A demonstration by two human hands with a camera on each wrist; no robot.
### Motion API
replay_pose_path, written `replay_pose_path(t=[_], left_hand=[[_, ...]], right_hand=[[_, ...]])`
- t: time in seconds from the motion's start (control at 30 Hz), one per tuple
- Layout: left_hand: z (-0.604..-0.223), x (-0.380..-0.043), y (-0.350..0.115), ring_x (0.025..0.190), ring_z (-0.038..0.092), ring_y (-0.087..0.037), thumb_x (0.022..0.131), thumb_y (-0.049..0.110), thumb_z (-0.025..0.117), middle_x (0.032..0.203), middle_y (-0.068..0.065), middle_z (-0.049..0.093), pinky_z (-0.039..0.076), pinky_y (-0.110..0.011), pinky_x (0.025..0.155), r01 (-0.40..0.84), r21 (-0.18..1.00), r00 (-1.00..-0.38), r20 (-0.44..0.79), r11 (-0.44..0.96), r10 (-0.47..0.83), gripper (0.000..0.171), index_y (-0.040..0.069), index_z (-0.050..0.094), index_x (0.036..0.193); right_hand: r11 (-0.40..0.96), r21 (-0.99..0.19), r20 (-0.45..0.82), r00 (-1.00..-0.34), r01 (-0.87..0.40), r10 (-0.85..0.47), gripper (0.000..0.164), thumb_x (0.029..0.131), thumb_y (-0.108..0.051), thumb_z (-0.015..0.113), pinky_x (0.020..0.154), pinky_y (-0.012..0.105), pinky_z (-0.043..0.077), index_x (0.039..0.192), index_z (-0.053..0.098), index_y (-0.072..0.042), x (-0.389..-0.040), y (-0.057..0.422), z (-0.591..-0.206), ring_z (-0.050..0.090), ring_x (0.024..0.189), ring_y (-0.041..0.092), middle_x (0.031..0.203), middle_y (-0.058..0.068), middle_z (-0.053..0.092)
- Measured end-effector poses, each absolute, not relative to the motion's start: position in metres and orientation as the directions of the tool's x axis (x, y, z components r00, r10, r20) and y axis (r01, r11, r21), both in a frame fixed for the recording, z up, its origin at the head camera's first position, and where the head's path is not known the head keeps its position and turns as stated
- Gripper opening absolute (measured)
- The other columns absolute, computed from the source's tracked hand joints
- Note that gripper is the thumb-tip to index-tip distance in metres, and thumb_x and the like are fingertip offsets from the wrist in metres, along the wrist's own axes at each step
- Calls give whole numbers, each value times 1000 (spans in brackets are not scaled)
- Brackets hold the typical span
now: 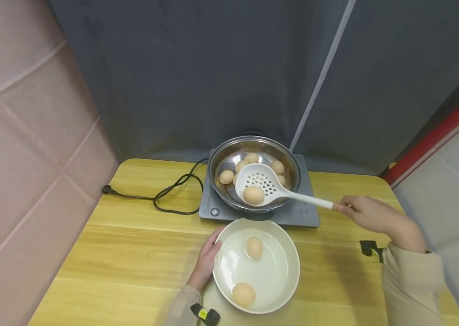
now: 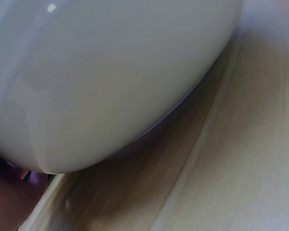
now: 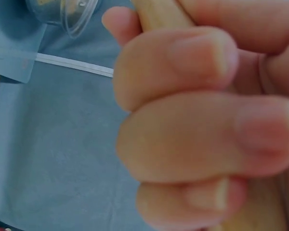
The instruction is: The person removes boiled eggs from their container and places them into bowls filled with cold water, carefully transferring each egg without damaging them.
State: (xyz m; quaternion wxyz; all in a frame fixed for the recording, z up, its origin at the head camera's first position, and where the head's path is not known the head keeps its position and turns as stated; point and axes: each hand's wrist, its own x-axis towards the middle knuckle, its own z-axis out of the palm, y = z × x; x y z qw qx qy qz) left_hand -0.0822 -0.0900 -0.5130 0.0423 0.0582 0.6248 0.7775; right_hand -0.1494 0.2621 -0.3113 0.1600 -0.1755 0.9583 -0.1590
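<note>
With my right hand point(image 1: 370, 215) I am grasping the light brown end of a white slotted spoon point(image 1: 271, 182); in the right wrist view my fingers are curled firmly around this handle. One egg point(image 1: 253, 195) lies in the near part of the spoon, which is above the steel pot point(image 1: 293, 174). Inside the pot, around and beyond the spoon, there are several other eggs point(image 1: 277, 167).

The pot stands on a grey hot plate point(image 1: 307, 213), at the far side of the wooden table point(image 1: 144, 262). My left hand point(image 1: 206, 259) holds the pale bowl point(image 1: 295, 271) at its left rim, just on the near side of the hot plate. Whether the base of the bowl touches the table, I cannot tell. In it are clear liquid and two eggs, one far point(image 1: 254, 248) and one near point(image 1: 243, 294), well apart.

To the left of the hot plate lies a black cable point(image 1: 133, 196) with its plug point(image 1: 107, 189).
</note>
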Motion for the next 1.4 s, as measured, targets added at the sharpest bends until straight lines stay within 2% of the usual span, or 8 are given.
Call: replay_pose_path(t=[0.43, 0.57, 0.73, 0.9, 1.03, 1.13, 1.27, 1.4], left_hand=[[-514, -84, -90, 130, 30, -36, 98, 12, 31, 143, -23, 28, 31, -32, 106, -3, 977, -989, 29, -213, 147, 44, -6, 28, 137], [-514, -85, -90, 128, 32, -37, 98, 14, 31, 143, -23, 29, 34, -35, 105, -9, 977, -989, 23, -213, 147, 44, -6, 29, 137], [-515, -84, -91, 130, 30, -35, 97, 15, 33, 143, -22, 29, 27, -40, 109, -27, 988, -992, -8, -151, 126, 45, -4, 28, 138], [-515, -84, -91, 133, 27, -31, 97, 14, 34, 143, -18, 32, 23, -36, 111, -16, 991, -993, -1, -132, 116, 45, -2, 30, 138], [-515, -84, -91, 132, 28, -28, 96, 10, 34, 142, -19, 33, 26, -24, 108, 21, 991, -993, 35, -129, 109, 43, -3, 33, 137], [-515, -85, -90, 131, 31, -26, 96, 9, 34, 141, -20, 34, 31, -19, 104, 22, 989, -994, 38, -145, 103, 42, -5, 34, 136], [-515, -86, -89, 130, 33, -28, 96, 12, 36, 140, -21, 35, 35, -21, 103, 11, 988, -995, 26, -157, 93, 42, -6, 35, 134], [-515, -86, -89, 131, 30, -32, 96, 11, 35, 141, -20, 35, 32, -25, 105, 7, 989, -996, 21, -148, 92, 42, -6, 34, 135]], right_hand=[[874, -319, -138, -895, -365, -424, 19, 94, -30, 47, 38, 18, 27, 88, 57, -15, -107, 264, -301, 26, 43, 2, 55, -9, 34], [855, -304, -80, -883, -420, -462, 11, 93, -25, 50, 39, 16, 26, 85, 55, -19, -92, 262, -306, 25, 44, -1, 54, -14, 32], [822, -306, -28, -859, -480, -512, 10, 92, -23, 52, 40, 14, 24, 82, 51, -25, -75, 259, -314, 22, 44, -5, 54, -19, 27], [808, -346, -74, -845, -476, -530, 9, 93, -25, 50, 39, 13, 23, 84, 50, -24, -64, 257, -326, 19, 45, -5, 55, -19, 26], [823, -378, -132, -855, -425, -502, 10, 93, -29, 49, 38, 14, 24, 85, 52, -24, -57, 255, -336, 21, 44, -4, 55, -19, 28], [831, -395, -166, -859, -392, -484, 12, 93, -31, 49, 39, 14, 25, 85, 54, -23, -51, 254, -343, 22, 44, -4, 54, -18, 29], [845, -415, -225, -862, -338, -455, 16, 93, -34, 47, 38, 15, 24, 87, 55, -22, -47, 254, -350, 22, 44, -2, 54, -17, 28], [849, -429, -252, -862, -307, -439, 19, 94, -36, 46, 38, 17, 25, 89, 57, -22, -46, 253, -356, 24, 44, -1, 54, -16, 31]])
